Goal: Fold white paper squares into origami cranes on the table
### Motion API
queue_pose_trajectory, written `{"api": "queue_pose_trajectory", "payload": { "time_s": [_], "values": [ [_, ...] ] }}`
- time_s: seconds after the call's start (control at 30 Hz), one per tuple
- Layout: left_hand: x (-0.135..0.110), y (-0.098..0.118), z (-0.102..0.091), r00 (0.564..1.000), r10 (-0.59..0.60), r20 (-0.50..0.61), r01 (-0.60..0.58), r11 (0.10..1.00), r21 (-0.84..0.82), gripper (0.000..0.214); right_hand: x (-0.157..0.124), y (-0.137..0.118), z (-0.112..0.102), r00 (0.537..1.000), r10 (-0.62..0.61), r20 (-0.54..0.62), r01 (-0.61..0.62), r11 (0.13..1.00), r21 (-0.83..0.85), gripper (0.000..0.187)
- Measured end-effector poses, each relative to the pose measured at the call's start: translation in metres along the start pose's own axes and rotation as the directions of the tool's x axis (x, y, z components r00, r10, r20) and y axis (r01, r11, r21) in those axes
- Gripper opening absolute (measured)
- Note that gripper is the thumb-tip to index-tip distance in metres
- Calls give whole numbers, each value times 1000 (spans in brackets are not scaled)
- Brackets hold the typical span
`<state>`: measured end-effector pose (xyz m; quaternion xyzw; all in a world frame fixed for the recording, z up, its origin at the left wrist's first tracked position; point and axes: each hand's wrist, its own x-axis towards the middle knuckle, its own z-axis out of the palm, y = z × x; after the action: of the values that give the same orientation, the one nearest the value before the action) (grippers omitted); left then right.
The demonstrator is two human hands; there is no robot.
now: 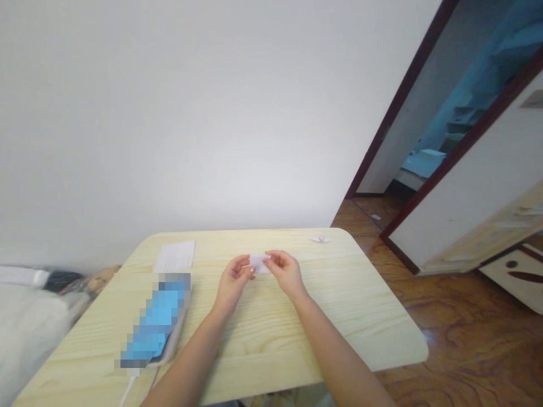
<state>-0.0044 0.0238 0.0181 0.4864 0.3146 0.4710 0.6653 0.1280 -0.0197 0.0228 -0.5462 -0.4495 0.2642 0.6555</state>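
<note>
A small piece of white paper (259, 264) is stretched between my two hands, just above the wooden table (263, 333). My left hand (235, 277) pinches its left end between thumb and fingers. At the right end, my right hand (287, 271) grips the paper the same way. Fingertips cover both ends of it, and I cannot tell whether it is folded.
A printed white sheet (175, 257) lies at the table's back left. Nearer me is a phone (156, 322), its screen blurred, with a white cable (128, 390). A small white folded scrap (320, 239) rests at the back right. The wall (237, 113) stands behind.
</note>
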Motion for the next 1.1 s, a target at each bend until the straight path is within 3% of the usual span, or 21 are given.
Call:
{"api": "queue_pose_trajectory", "payload": {
  "time_s": [0.13,0.7,0.93,1.1],
  "values": [
    [0,-1,-2,997,60,-46,-58,998,37,25,-1,-2,1,999,7,39,-9,999,41,23],
    [-1,2,-1,995,-2,-95,6,999,40,32,-4,-4,4,990,116,77,-128,977,169,19],
    [0,2,-1,990,7,-137,7,995,97,35,-3,-4,4,993,111,52,-116,988,107,17],
    [-1,6,1,998,-41,-41,46,990,137,35,2,-5,-1,987,148,-58,-140,982,129,17]
  ]
}}
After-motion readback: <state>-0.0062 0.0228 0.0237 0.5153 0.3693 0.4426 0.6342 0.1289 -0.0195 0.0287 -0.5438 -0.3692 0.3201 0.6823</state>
